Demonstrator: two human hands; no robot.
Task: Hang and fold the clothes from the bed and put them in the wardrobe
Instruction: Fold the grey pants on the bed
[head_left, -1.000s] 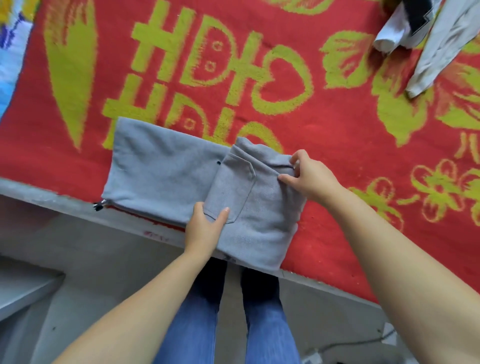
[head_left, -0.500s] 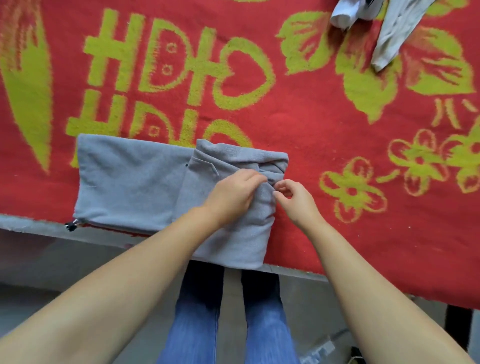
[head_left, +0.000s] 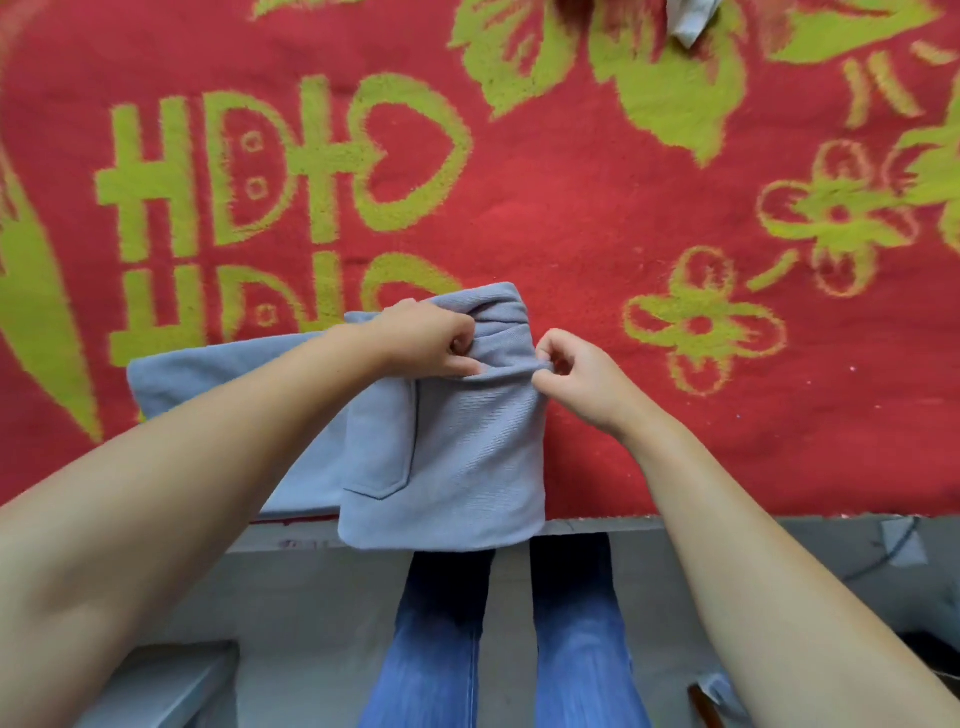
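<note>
A grey pair of trousers (head_left: 467, 457) lies folded on the red and green blanket (head_left: 597, 218) at the bed's near edge, a back pocket facing up. Its right part is doubled over the left part and hangs a little past the edge. My left hand (head_left: 431, 340) grips the upper fold of the grey fabric with curled fingers. My right hand (head_left: 576, 376) pinches the same fold at its right corner. The left part of the trousers stretches flat under my left forearm.
A pale garment (head_left: 691, 21) lies at the top edge of the blanket, mostly out of view. The bed's grey frame (head_left: 727, 525) runs along the near side. My legs in blue jeans (head_left: 509, 649) stand against it on a grey floor.
My left hand moved from the trousers' near edge up to the top fold. My right hand slid to the fold's right corner. The view shifted down and left.
</note>
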